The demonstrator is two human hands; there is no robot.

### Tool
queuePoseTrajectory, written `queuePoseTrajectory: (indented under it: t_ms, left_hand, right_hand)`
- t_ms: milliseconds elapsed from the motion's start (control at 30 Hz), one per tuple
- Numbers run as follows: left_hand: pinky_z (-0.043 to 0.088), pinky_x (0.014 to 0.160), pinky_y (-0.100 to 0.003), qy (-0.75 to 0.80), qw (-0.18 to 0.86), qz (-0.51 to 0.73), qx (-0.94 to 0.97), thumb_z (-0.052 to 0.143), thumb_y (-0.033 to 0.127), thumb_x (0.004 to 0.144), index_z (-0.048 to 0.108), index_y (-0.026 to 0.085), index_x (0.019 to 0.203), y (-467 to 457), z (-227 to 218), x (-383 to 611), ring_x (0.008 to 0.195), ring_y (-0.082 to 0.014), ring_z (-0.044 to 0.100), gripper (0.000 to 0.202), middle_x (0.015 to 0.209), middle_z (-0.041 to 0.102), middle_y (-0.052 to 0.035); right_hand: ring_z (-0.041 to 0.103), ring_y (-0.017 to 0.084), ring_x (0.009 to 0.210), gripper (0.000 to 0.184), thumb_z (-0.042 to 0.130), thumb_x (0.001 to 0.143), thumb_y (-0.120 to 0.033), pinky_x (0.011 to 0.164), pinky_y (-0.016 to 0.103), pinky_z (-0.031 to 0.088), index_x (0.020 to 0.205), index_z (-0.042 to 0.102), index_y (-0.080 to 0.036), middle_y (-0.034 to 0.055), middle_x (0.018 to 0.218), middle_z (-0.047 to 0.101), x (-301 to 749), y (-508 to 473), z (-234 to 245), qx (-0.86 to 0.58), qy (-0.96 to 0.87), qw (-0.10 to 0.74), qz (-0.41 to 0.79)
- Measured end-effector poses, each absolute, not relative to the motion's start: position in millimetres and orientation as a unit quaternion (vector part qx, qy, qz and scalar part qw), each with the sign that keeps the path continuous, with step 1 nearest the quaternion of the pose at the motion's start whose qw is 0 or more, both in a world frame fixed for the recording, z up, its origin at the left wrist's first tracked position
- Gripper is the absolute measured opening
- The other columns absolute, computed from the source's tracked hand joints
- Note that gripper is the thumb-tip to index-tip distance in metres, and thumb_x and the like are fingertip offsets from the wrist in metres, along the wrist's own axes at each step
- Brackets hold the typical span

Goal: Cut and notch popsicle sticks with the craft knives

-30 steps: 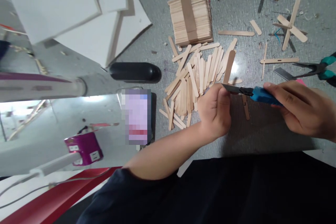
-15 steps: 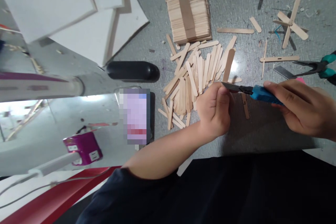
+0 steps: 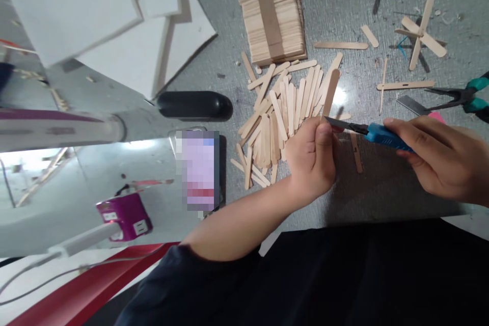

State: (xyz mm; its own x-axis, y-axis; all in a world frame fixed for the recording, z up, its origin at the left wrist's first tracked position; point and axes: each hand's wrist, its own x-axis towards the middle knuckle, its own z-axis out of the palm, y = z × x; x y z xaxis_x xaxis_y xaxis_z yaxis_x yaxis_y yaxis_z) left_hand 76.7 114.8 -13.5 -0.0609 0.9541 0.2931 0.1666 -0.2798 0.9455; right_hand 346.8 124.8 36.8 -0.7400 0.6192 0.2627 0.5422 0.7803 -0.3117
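Note:
My left hand point(image 3: 314, 155) is closed around the lower part of a wooden craft stick point(image 3: 331, 90), whose rounded end points up and away from me. In my right hand point(image 3: 439, 155) is a blue utility knife point(image 3: 385, 136) with its blade out to the left. The blade tip meets the stick just above my left thumb; how deep it sits in the wood I cannot tell. Beyond my left hand, many loose craft sticks point(image 3: 292, 104) lie in a fanned heap. A notched stick point(image 3: 356, 153) lies on the table between my hands.
A banded stack of craft sticks point(image 3: 250, 25) stands behind the heap. Star-shaped stick assemblies point(image 3: 421, 34) and pliers point(image 3: 464, 98) are at the right. A phone point(image 3: 200, 170), a black case point(image 3: 194, 105), white boards point(image 3: 110, 56) and a purple power block point(image 3: 126, 218) lie leftward.
The knife blade's tip has shifted slightly right and up along the stick, which tilts a little differently. Both hands keep their hold, and the whole view has drifted slightly.

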Motion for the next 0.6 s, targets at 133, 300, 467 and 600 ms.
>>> queuePoseTrajectory:
  t_ms: [133,300,467,600]
  left_hand:
    - [0.045,0.052,-0.020,0.472,0.367,0.544,0.588,0.057,0.037,0.126,0.074,0.023,0.100,112.3,-18.7,73.2,0.048,-0.0061,0.056,0.035,0.061,0.062,0.0077]
    - [0.048,0.057,-0.023,0.490,0.348,0.523,0.604,0.058,0.040,0.126,0.077,0.024,0.101,111.9,-21.5,69.2,0.059,-0.0092,0.067,0.036,0.066,0.066,0.0046]
    - [0.048,0.056,-0.026,0.507,0.344,0.511,0.603,0.058,0.048,0.125,0.077,0.023,0.100,112.9,-21.4,70.0,0.057,-0.0112,0.066,0.041,0.064,0.066,0.0040]
    - [0.047,0.055,-0.027,0.503,0.389,0.512,0.577,0.060,0.052,0.124,0.070,0.024,0.094,115.0,-20.7,71.8,0.054,-0.0116,0.059,0.043,0.063,0.062,0.0044]
  right_hand:
    - [0.079,0.028,0.091,0.093,0.062,0.114,-0.005,0.066,0.040,0.065,0.195,0.017,-0.010,0.0144,0.117,0.081,347.8,123.3,37.1,-0.311,-0.926,0.178,0.114]
    - [0.079,0.030,0.097,0.090,0.061,0.112,-0.002,0.072,0.042,0.068,0.191,0.018,-0.002,0.0173,0.119,0.082,348.6,119.8,43.0,-0.304,-0.938,0.134,0.095]
    - [0.079,0.028,0.094,0.069,0.063,0.111,-0.003,0.073,0.041,0.068,0.177,0.042,-0.002,0.0166,0.117,0.082,349.5,118.5,43.6,-0.316,-0.936,0.132,0.079]
    - [0.080,0.029,0.099,0.060,0.061,0.112,-0.004,0.072,0.039,0.065,0.171,0.048,-0.001,0.0207,0.124,0.083,349.6,120.0,41.3,-0.317,-0.936,0.134,0.079]
